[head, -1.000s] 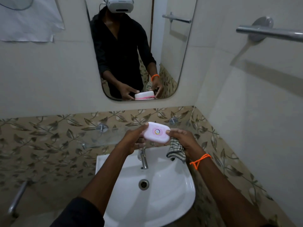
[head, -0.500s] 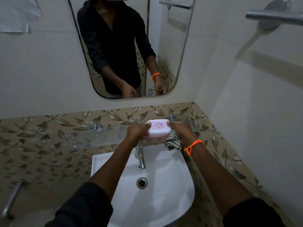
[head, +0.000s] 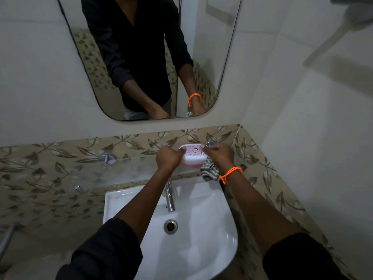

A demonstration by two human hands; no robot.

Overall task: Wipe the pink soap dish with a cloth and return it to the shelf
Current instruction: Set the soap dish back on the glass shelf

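Observation:
The pink soap dish [head: 193, 156], with a white patterned lid, sits level at the right end of the glass shelf [head: 121, 170], against the leaf-pattern tiles. My left hand [head: 169, 158] grips its left end, thumb on the lid. My right hand [head: 220, 155] grips its right end and also holds the striped cloth [head: 210, 171], which hangs below that hand over the basin. Whether the dish's base rests on the glass I cannot tell.
A white wash basin [head: 201, 249] with a chrome tap [head: 169, 199] stands below the shelf. A mirror [head: 153, 57] hangs above. The side wall is close on the right, with a chrome rail [head: 351, 1] high up. Another rail [head: 8, 237] is low left.
Both hands have carried the soap dish away from me and down, from above the tap to the glass shelf by the wall. The cloth stayed in my right hand.

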